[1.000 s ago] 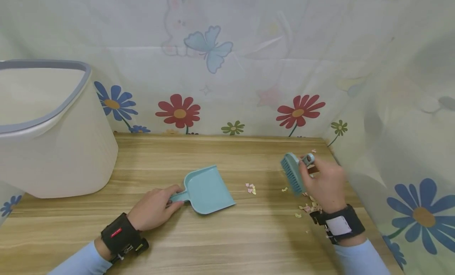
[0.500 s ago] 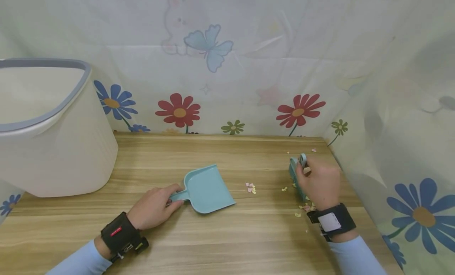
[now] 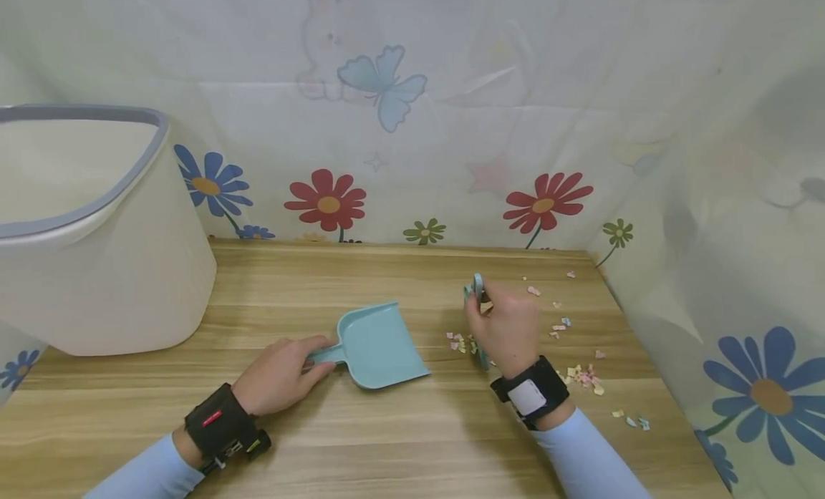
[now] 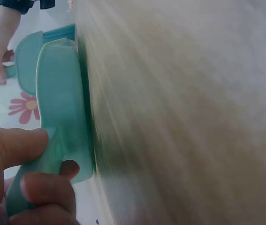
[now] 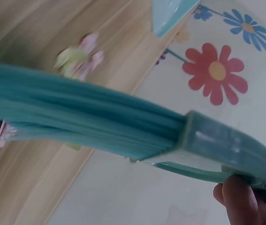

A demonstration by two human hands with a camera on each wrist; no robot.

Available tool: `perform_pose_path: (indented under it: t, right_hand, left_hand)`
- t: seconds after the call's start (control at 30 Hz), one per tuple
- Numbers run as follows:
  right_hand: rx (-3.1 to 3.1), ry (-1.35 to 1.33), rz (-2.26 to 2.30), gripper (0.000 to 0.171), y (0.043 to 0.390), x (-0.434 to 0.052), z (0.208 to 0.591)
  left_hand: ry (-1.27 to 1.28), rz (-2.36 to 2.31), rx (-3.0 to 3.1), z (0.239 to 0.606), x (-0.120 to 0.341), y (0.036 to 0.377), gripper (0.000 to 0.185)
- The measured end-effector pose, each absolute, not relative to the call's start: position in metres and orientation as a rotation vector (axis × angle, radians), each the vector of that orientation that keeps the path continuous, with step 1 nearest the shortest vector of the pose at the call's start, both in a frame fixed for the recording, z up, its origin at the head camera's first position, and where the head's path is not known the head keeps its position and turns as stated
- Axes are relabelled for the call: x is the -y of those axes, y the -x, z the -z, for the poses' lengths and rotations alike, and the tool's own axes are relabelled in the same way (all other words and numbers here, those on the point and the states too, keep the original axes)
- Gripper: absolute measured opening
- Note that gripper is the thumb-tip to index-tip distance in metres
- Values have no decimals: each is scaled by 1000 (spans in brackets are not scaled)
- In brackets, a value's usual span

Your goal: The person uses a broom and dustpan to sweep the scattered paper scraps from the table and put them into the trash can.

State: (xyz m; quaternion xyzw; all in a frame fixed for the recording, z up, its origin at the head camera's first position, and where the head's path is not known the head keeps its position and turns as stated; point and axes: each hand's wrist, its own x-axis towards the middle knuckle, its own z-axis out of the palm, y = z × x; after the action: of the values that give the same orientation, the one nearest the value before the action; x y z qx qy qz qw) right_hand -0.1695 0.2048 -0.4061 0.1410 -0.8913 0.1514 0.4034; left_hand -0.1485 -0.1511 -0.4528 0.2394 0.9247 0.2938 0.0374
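Note:
My left hand grips the handle of a teal dustpan, which lies on the wooden table with its wide edge facing right. In the left wrist view, thumb and fingers wrap round the dustpan's handle. My right hand holds a teal brush by its handle, bristles down. The brush stands right of a small pile of pastel paper scraps, a short gap from the dustpan's edge. In the head view the hand hides most of the brush.
More paper scraps lie scattered at the right of the table. A tall white bin with a grey-blue rim stands at the left. A flower-printed curtain borders the table's back and right side.
My right hand has swept the brush left across the table, up to the small pile. Scraps beneath and behind it now show more spread out. The left hand and dustpan have stayed put.

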Motion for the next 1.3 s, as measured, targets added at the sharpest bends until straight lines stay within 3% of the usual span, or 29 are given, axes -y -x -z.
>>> perform_pose_path:
  t: [0.33, 0.67, 1.3]
  right_hand:
    - [2253, -363, -567, 10, 180, -170, 404]
    - [2196, -382, -891, 9, 178, -168, 393]
    - [2262, -449, -573, 7, 176, -166, 402]
  left_hand:
    - [-749, -966, -2827, 449, 152, 150, 41]
    - [-728, -984, -2809, 449, 152, 151, 40]
    - [-718, -956, -2802, 444, 155, 152, 39]
